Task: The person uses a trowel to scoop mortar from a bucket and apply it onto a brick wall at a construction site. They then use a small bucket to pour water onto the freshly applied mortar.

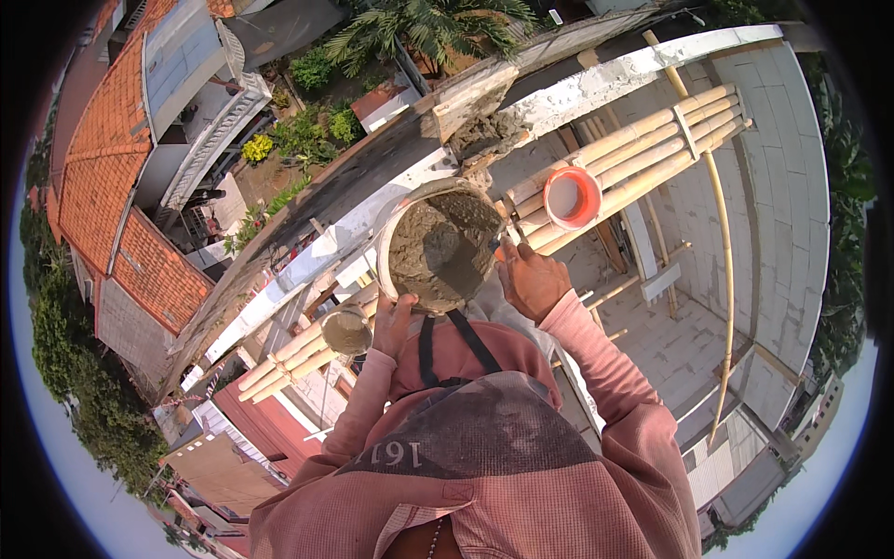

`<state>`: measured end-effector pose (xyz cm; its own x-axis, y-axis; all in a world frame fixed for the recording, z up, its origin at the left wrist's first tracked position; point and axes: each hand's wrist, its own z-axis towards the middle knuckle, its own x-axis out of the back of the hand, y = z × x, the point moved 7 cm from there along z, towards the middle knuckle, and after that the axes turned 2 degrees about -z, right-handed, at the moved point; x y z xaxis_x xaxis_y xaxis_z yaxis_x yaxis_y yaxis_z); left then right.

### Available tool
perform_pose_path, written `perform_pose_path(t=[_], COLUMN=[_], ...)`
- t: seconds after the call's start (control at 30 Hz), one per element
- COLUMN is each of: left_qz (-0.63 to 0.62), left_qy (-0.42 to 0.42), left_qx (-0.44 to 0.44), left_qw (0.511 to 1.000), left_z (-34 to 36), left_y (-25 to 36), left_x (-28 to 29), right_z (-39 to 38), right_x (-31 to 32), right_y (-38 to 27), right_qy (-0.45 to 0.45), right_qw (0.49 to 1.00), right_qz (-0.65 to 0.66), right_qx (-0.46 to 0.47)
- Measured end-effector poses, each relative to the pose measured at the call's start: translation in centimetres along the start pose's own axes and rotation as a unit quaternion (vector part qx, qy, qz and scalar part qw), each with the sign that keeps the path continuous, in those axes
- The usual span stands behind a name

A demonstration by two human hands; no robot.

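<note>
a bucket (384, 250) of mortar (433, 252) sits just ahead of the left hand (394, 322), which grips its near rim; the right hand (535, 281) curls beside it, its hold unclear. beyond that, an orange pail (589, 200) rests on bamboo poles (644, 160).

We record one marking: a short row of pale printed numerals (389, 455) on the dark panel (507, 424) across the front of the person's pink shirt (587, 503). We find the row inverted from this view, its outer end indistinct.
</note>
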<state>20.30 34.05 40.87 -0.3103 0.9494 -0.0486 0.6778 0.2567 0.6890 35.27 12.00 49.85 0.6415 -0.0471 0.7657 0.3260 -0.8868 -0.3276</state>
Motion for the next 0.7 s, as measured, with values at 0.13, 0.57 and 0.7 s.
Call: perform_pose_path(t=[0.13,0.57,0.7], left_qz=[-0.005,0.033,0.205], left_qy=[0.008,-0.056,-0.131], left_qx=[-0.067,-0.011,-0.093], left_qw=[0.998,0.998,0.965], left_z=[0.0,1.5,1.6], left_y=[0.3,-0.3,-0.6], left_x=[0.7,1.0,0.6], right_z=[0.7,-2.0,-7.0], right_x=[0.0,-1.6,-4.5], right_y=[0.2,7.3,12.4], right_qy=[0.016,0.103,0.229], right_qw=[1.0,0.881,0.747], right_qz=[0.004,0.438,0.565], right_qx=[-0.009,-0.148,-0.263])
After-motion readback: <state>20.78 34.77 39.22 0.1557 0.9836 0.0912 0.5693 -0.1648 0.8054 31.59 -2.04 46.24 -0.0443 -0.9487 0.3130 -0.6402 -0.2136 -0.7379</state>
